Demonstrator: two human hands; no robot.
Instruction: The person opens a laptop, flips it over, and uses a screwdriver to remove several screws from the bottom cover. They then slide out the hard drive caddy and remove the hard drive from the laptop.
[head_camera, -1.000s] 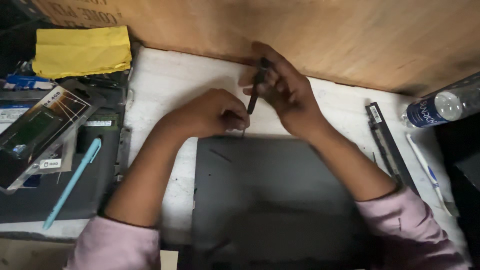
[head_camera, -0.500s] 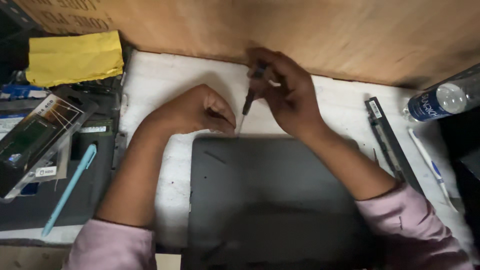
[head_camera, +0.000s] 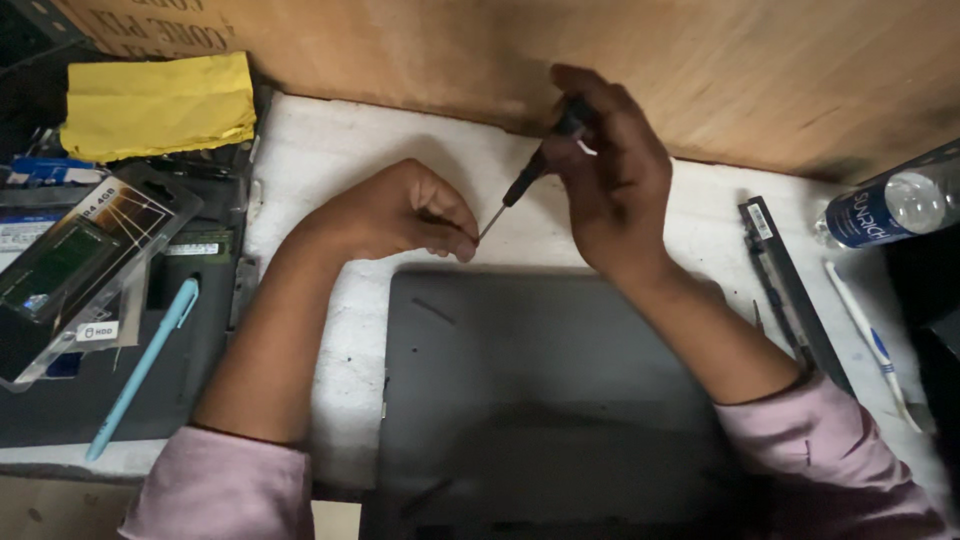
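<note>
A dark grey laptop (head_camera: 560, 380) lies closed and flat on the white table top (head_camera: 330, 160), its far edge under my hands. My right hand (head_camera: 610, 170) grips a small black-handled screwdriver (head_camera: 525, 185) that slants down to the left. My left hand (head_camera: 410, 210) is curled into a loose fist just beyond the laptop's far edge, and its fingertips pinch the screwdriver's thin metal tip. Whether a screw sits between those fingertips cannot be seen.
A yellow cloth (head_camera: 160, 105) lies at the far left, above a clear memory-module package (head_camera: 75, 270) and a light blue pen (head_camera: 140, 370). On the right are a long black strip (head_camera: 790, 290), a white and blue pen (head_camera: 865, 340) and a water bottle (head_camera: 890, 210). A wooden board (head_camera: 500, 50) backs the table.
Both hands have lifted slightly off the laptop's far edge. The screwdriver has tilted from near upright to a slant, and my left fingertips now hold its tip.
</note>
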